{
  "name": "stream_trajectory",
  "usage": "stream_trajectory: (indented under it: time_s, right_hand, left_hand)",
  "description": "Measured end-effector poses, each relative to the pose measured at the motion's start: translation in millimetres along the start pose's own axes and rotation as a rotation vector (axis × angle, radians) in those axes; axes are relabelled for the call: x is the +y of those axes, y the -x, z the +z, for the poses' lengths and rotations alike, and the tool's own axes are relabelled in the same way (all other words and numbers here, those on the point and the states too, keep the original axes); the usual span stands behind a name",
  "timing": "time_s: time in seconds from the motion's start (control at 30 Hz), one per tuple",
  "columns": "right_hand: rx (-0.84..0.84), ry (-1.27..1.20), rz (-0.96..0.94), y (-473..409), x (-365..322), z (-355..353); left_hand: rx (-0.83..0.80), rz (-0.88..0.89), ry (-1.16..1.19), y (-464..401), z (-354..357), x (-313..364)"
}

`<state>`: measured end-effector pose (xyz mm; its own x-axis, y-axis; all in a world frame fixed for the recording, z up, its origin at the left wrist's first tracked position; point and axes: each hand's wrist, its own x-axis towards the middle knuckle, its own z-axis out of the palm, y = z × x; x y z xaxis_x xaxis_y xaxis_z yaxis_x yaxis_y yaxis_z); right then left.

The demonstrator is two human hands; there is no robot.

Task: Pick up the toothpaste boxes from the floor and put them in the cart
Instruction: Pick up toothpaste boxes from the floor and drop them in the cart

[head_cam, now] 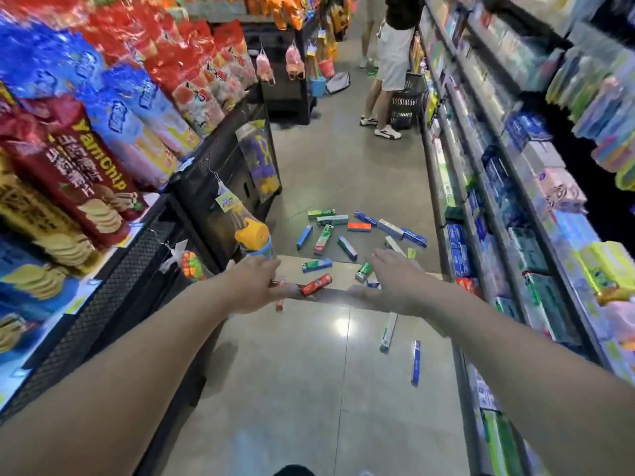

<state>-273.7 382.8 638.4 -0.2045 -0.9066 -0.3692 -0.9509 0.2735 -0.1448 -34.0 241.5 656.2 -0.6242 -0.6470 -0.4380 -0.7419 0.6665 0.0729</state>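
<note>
1. Both arms are reaching forward down a shop aisle; the left hand [256, 283] is curling its fingers over the left end of a dark bar [326, 294] that is crossing the view, thumb underneath.
2. The right hand [395, 281] is resting on the bar's right end with fingers stretched forward and slightly spread, thumb lying along the bar.
3. The toothpaste boxes [347, 231] are lying scattered on the grey floor [309, 389] beyond the bar, most of them in a loose cluster at mid-aisle, closer to the right-hand shelves [498, 207].
4. A red box [318, 284] is lying just beside the bar between the hands; whether it is touching the bar I cannot tell.
5. Two more boxes, a white one [388, 333] and a blue one [415, 362], are lying on the near side, along the foot of the right shelves.
6. The snack rack [113, 187] is bounding the aisle's left edge, leaving open floor in the nearest stretch.
7. Farther along, a person [391, 63] with a basket [405, 104] is standing by the right shelves.
</note>
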Motion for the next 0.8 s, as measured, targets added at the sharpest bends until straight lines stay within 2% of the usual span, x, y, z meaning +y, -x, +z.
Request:
stream_trajectory:
  time_s: [0.37,0.8]
  right_hand:
    - [-0.071,0.007,-0.064,-177,9,-37]
    - [-0.166,0.019,-0.048,-385,16,-81]
  left_hand:
    - [-0.073,-0.032,0.071,-163,-30,-74]
    - [-0.204,-0.036,0.007,-361,-96,-151]
